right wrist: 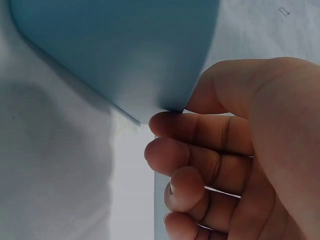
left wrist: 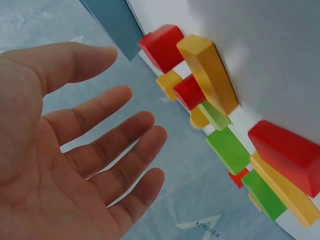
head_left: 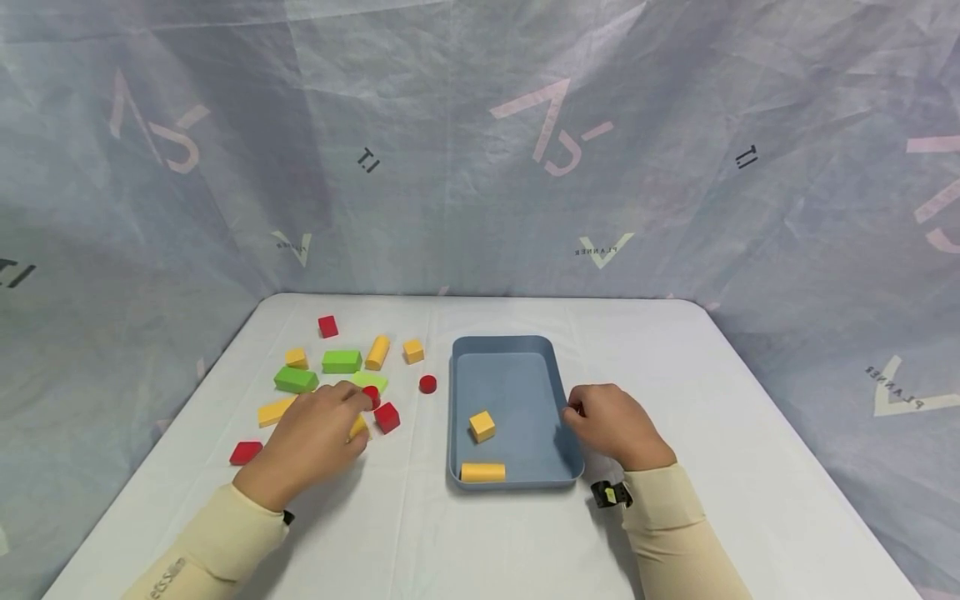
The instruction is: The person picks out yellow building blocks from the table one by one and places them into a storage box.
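Observation:
My left hand (head_left: 315, 433) hovers over the blocks on the left of the table, its fingers spread and holding nothing in the left wrist view. Close to its fingers are a red cube (head_left: 387, 417), a red cylinder (head_left: 371, 397) and a yellow block (head_left: 358, 427) partly hidden by the hand. My right hand (head_left: 617, 425) pinches the right rim of a blue-grey tray (head_left: 517, 483) between thumb and index finger. Inside the tray a yellow cube (head_left: 482, 426) and a yellow cylinder (head_left: 483, 472) lie near the front.
Behind the left hand lie green blocks (head_left: 342, 362), a yellow cylinder (head_left: 377, 352), a yellow cube (head_left: 413, 351) and a red cube (head_left: 327, 326). A red disc (head_left: 427, 384) is beside the tray. Another red block (head_left: 246, 453) sits at far left. A grey printed curtain (head_left: 480, 208) hangs behind the table.

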{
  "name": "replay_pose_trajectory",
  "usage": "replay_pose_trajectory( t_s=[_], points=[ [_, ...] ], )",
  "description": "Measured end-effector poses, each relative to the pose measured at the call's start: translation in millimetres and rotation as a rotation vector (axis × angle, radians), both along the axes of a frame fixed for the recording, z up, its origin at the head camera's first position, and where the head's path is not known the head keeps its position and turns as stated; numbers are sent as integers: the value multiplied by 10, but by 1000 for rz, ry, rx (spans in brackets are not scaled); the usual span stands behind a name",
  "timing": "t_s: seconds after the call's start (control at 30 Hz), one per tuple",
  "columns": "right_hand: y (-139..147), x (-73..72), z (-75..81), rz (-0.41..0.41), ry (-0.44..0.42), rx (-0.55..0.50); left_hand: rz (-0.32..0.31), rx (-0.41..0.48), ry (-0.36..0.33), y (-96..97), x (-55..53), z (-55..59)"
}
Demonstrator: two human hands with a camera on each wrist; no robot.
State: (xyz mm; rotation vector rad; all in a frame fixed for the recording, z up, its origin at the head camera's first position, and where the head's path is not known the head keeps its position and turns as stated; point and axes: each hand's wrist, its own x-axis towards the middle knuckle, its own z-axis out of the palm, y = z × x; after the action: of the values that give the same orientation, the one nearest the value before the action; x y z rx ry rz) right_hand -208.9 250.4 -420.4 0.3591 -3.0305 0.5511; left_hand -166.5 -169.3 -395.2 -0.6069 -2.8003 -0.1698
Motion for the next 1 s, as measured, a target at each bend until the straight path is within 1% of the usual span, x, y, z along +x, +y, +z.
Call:
replay_pose_trajectory(
  t_s=[0.23, 0.53, 1.0],
  points=[
    [-3, 9, 2, -5, -7, 0, 19, 5, 8, -100, -26, 5],
    [-7, 3, 8, 6, 4, -1, 41, 22, -19, -182, -34, -29],
    [-11, -8, -4, 5, -2, -13, 52, 13, -58, -200, -74, -76]
  ],
)
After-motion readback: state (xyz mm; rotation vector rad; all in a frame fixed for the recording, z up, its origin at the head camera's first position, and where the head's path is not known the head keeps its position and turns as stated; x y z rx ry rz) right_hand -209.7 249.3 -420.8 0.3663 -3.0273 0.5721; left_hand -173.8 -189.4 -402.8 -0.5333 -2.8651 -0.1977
